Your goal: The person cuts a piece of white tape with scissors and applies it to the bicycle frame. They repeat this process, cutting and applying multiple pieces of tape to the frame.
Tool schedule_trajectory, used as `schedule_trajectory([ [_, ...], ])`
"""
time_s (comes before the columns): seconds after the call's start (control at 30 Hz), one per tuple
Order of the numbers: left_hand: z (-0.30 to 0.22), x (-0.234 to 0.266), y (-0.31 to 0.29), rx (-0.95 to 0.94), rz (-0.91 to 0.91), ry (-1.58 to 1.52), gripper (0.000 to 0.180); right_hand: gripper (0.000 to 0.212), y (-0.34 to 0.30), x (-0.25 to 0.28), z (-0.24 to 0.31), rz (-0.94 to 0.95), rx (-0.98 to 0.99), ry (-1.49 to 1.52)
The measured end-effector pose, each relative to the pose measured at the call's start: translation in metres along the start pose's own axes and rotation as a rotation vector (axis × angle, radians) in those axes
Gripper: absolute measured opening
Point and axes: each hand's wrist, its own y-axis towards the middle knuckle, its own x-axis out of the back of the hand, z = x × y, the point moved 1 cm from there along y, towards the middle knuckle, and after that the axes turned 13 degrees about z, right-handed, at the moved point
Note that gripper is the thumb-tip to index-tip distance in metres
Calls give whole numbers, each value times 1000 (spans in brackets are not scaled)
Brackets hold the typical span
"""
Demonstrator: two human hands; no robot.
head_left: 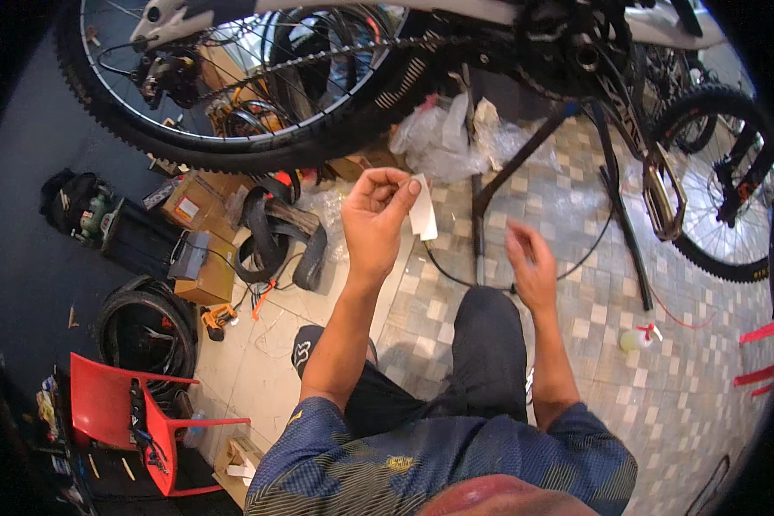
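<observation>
My left hand (377, 219) is raised in the middle of the view, thumb and fingers pinching a small flat white strip (422, 211). The strip looks like paper or a label and hangs down from the fingertips. My right hand (532, 265) is a little lower and to the right, apart from the strip. Its fingers are slightly blurred, loosely stretched and empty. Above both hands hangs a bicycle, with its knobby wheel (232, 153), chain (318, 62) and pedal (664, 193) in sight.
A dark metal stand (479, 215) rises under the bicycle, beside crumpled clear plastic (439, 138). To the left are cardboard boxes (206, 275), tyres (146, 331), an orange power tool (218, 322) and a red chair (103, 400). A bottle (636, 339) and another bicycle's wheel (731, 232) stand to the right.
</observation>
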Motion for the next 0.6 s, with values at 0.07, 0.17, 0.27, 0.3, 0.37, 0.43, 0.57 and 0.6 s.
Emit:
schedule_trajectory([
  [0.07,-2,-10,-4,-22,40,-79,16,44,30,-19,78,68,164,94],
  [0.17,-6,-22,-11,-29,80,-235,17,39,53,-46,126,122,192,177],
  [0.27,-6,-23,-11,-65,73,-327,19,29,61,-57,127,56,258,106],
  [0.3,-2,-20,-10,-109,-2,-291,18,25,62,-58,126,20,296,60],
  [0.37,2,-22,-14,-159,-84,-172,19,22,63,-59,130,-78,442,-111],
  [0.43,0,-24,-20,-204,-77,-101,18,21,63,-59,131,-151,592,-280],
  [0.57,1,-19,-27,-235,33,-96,16,24,64,-58,126,-208,822,-482],
  [0.6,0,-17,-27,-229,44,-97,17,25,64,-58,125,-217,861,-494],
])
